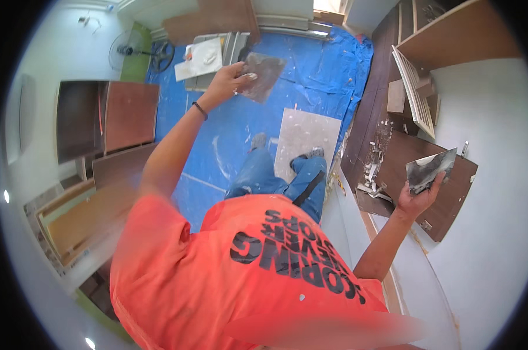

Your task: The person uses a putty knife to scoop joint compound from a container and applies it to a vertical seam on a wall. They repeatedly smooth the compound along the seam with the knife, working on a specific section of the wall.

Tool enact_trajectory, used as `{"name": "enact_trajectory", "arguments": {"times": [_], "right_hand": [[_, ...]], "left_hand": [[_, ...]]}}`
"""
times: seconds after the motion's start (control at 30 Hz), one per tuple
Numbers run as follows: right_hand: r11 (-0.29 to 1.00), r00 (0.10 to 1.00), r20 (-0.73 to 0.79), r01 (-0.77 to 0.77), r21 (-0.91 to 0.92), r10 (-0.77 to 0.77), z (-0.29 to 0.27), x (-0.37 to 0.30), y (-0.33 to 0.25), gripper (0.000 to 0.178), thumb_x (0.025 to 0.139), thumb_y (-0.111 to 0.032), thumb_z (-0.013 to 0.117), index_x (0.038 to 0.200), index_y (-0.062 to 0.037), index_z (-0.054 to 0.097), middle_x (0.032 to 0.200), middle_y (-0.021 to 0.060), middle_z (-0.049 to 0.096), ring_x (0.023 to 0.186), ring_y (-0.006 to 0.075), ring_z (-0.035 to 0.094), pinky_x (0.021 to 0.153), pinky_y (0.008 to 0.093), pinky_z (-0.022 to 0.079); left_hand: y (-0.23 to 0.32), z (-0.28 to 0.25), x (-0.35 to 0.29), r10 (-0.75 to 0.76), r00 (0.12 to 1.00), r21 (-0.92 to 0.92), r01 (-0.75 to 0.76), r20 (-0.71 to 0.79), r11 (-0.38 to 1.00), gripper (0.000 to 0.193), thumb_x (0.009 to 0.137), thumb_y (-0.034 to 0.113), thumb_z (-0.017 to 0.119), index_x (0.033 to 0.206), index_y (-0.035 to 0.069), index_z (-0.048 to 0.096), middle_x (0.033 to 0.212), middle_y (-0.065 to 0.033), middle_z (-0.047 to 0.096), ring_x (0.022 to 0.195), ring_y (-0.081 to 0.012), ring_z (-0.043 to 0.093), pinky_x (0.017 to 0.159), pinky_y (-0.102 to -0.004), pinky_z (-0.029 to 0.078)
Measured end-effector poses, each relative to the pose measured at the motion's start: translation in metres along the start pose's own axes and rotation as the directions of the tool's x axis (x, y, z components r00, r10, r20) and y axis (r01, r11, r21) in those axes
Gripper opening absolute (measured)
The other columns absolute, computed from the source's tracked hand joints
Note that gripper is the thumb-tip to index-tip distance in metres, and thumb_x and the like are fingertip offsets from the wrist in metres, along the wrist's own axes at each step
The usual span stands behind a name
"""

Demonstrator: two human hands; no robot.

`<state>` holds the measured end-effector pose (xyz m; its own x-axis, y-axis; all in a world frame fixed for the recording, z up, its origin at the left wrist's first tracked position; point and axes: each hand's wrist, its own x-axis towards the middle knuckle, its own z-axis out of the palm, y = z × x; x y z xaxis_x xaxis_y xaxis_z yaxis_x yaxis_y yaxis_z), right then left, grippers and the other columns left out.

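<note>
"So, how many plates are there?"

"Two, both thin and flat, one per hand. The left hand (224,84) grips a dark grey plate (268,74) by its left edge, above the blue sheet (211,143). The right hand (418,201) clasps a smeared plate (426,168) by its lower edge, in front of a brown panel (453,195)."

"And around them?"

"One pale slab (307,131) on the sheet, with one foot on it. Beyond the left hand, one white board (202,65) bearing a small orange item (188,56). One fan (122,49) by the wall."

"Any containers?"

"One box-like brown unit (131,114) on the left; I can't tell its contents."
</note>
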<state>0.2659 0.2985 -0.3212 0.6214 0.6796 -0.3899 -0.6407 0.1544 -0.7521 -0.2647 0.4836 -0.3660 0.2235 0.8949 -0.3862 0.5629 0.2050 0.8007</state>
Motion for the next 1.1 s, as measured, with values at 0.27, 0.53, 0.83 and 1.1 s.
{"name": "enact_trajectory", "arguments": {"times": [0.27,0.53,0.83,1.1], "right_hand": [[0.936,0.934,0.092,0.350,-0.029,-0.346,-0.050,0.058,0.028,0.052,0.102,-0.027,0.062,0.145,-0.0015,0.050,0.145,0.0118,0.057,0.133,0.0267,0.055,0.114,0.0455,0.043],[0.955,0.924,0.260,0.296,-0.028,-0.279,-0.117,0.009,0.275,0.038,0.101,-0.020,0.064,0.135,-0.0048,0.058,0.125,0.0109,0.067,0.112,0.0216,0.065,0.090,0.0374,0.055],[0.995,0.939,0.330,-0.100,0.002,0.094,-0.032,-0.072,0.478,0.030,0.099,-0.030,0.067,0.122,-0.0104,0.067,0.107,0.0029,0.075,0.081,0.0161,0.073,0.054,0.0274,0.053],[0.944,0.751,0.579,-0.307,-0.118,0.317,0.087,-0.071,0.581,0.029,0.101,-0.028,0.065,0.122,-0.0084,0.066,0.113,0.0053,0.074,0.097,0.0191,0.074,0.072,0.0345,0.062]], "left_hand": [[0.073,-0.036,0.047,0.426,0.847,0.357,-0.523,0.318,0.774,0.036,0.097,0.015,0.067,0.130,0.001,0.059,0.104,-0.0039,0.071,0.093,-0.0112,0.063,0.082,-0.0285,0.053],[-0.271,-0.083,0.077,0.344,0.939,0.620,-0.264,-0.011,0.739,0.045,0.097,0.005,0.056,0.142,0.001,0.050,0.134,-0.0158,0.056,0.120,-0.0267,0.053,0.101,-0.0380,0.045],[-0.937,0.053,-0.405,-0.774,0.618,0.348,0.762,-0.139,0.546,0.045,0.094,0.012,0.060,0.137,-0.001,0.054,0.130,-0.0203,0.059,0.119,-0.0336,0.056,0.101,-0.0416,0.046],[-0.936,0.082,-0.549,-0.934,0.338,-0.083,0.934,-0.116,0.348,0.046,0.092,0.018,0.063,0.133,-0.002,0.058,0.127,-0.0242,0.063,0.118,-0.0396,0.058,0.101,-0.0447,0.048]]}}
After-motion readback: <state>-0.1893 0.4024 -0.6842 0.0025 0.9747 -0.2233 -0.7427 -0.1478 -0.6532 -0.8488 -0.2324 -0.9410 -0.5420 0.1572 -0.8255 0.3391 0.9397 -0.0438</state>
